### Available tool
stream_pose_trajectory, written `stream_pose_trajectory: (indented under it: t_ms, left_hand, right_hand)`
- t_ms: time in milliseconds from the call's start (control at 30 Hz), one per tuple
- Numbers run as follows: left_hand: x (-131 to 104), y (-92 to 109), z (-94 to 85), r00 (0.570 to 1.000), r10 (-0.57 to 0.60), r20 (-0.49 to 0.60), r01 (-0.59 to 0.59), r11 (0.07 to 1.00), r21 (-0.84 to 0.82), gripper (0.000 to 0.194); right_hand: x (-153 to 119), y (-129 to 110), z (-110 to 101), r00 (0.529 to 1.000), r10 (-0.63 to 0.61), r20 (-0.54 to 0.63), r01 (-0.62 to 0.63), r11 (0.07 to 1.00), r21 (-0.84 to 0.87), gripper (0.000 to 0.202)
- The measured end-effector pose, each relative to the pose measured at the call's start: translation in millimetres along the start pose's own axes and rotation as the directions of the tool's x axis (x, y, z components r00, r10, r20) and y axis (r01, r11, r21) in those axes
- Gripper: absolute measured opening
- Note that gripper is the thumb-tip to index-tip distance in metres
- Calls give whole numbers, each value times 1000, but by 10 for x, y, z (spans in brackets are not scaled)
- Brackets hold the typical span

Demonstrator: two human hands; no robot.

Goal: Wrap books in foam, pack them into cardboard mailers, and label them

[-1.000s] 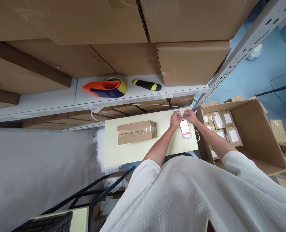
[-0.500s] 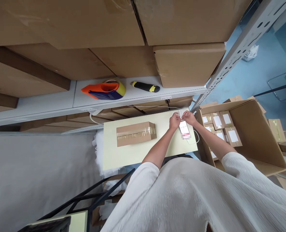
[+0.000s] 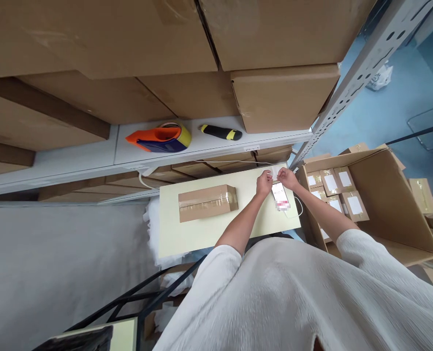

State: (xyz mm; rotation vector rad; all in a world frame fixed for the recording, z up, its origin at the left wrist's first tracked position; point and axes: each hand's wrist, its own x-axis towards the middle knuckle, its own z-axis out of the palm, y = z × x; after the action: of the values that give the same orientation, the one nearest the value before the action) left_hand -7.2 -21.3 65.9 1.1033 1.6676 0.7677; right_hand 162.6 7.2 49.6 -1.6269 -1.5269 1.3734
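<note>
My left hand and my right hand are close together over the far right part of the pale yellow tabletop. Both have their fingers pinched at the edges of a small white slip of paper, which looks like a label. Just below them lies a phone with its screen lit and a white cable beside it. A taped brown cardboard box rests on the table to the left of my hands.
Above the table, a shelf bears large cartons, an orange-and-blue tape dispenser and a black-and-yellow box cutter. On the right stands a big open carton with several small labelled boxes inside. A perforated metal post rises behind it.
My fingers have moved slightly apart, and more of the white slip shows between them. The view has shifted a little; the box and phone stay in place.
</note>
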Motion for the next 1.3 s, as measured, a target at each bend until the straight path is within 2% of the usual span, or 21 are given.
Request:
stream_pose_trajectory:
  t_ms: [100,200,333,467,600,767,900,1000,1100,1200,1300]
  left_hand:
    - [8,-5,-68,999,5,-35,-5,1000,-7,32]
    - [17,-20,-156,996,33,-80,-32,999,17,28]
    - [22,-44,-299,993,58,-106,-47,994,99,30]
    - [27,-62,-463,986,23,-168,6,985,174,33]
    - [39,-59,-658,962,-28,-272,71,986,148,36]
    - [27,-15,-913,935,-60,-351,103,989,106,41]
    - [-22,12,-1034,917,-52,-395,89,993,77,41]
    - [-85,11,-1071,917,-67,-393,79,997,13,41]
    - [-189,-4,-1092,916,-70,-395,54,997,-51,41]
    - [-331,-15,-1135,911,-77,-404,30,992,-123,45]
    - [-480,-11,-1217,902,-105,-420,8,974,-227,50]
  right_hand:
    - [-19,51,-70,997,-76,-28,70,983,-171,5]
    - [-47,127,-147,993,-115,-36,98,944,-315,20]
    - [-54,282,-198,995,-92,-44,63,894,-443,31]
    - [-14,459,-185,997,-62,-48,30,864,-503,34]
    - [37,578,-160,1000,-8,-26,-7,850,-527,41]
    - [65,634,-142,998,65,-21,-66,832,-551,43]
    - [16,644,-139,996,82,-16,-77,818,-570,43]
    - [-67,590,-141,996,90,-25,-88,806,-585,41]
    - [-163,431,-95,1000,-5,-13,-4,809,-588,37]
    - [-259,165,72,979,-145,141,193,878,-438,42]
    - [-361,-152,361,943,-218,253,276,935,-224,65]
